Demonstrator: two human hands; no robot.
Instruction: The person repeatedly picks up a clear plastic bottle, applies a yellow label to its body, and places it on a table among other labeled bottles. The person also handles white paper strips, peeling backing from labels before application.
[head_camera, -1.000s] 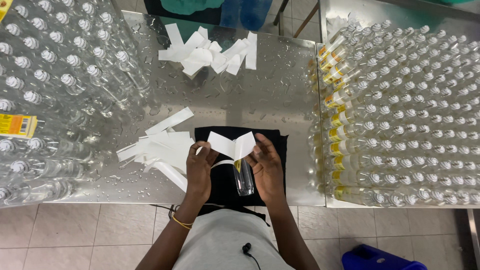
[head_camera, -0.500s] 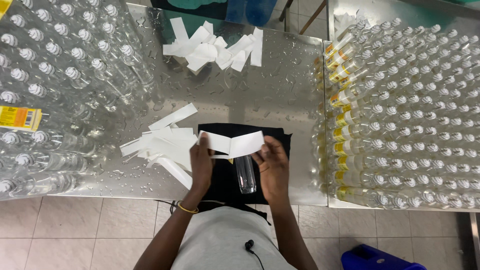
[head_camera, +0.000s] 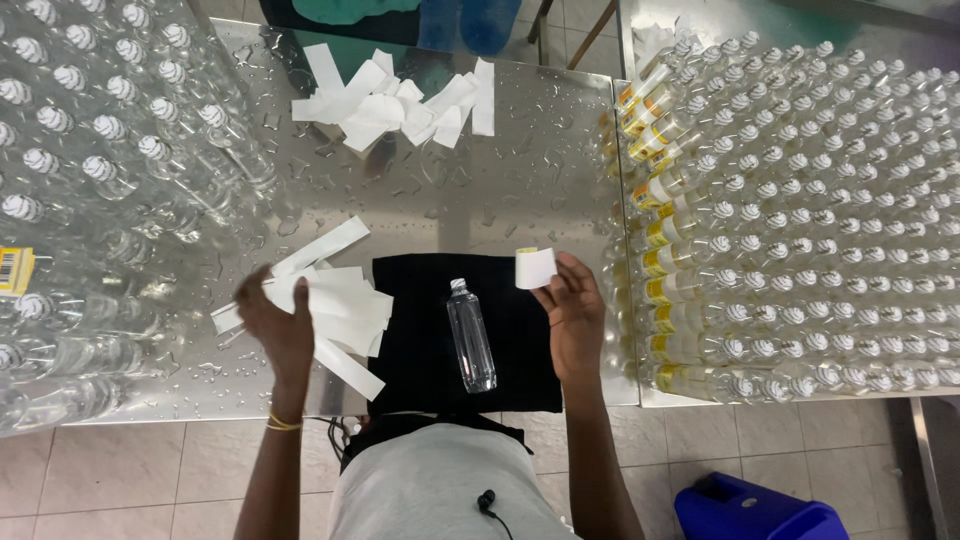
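Landmark: a black cloth (head_camera: 420, 330) spread on the wet steel table (head_camera: 500, 190), at the edge nearest the person.
Bottle: a clear plastic bottle (head_camera: 470, 336) lies on its side in the middle of the cloth, cap pointing away from the person, touched by neither hand.
Right hand: the right hand (head_camera: 574, 318) is over the cloth's right edge, fingers pinching a small white label (head_camera: 535, 268) held just above the cloth's far right corner.
Left hand: the left hand (head_camera: 280, 322) is left of the cloth, fingers curled down onto a loose pile of white strips (head_camera: 335, 300) that overlaps the cloth's left edge.
Far side: a second heap of white strips (head_camera: 400, 100) lies well beyond the cloth.
Sides: capped clear bottles (head_camera: 820, 200) stand in rows right of the cloth, and more bottles (head_camera: 90, 170) crowd the left.
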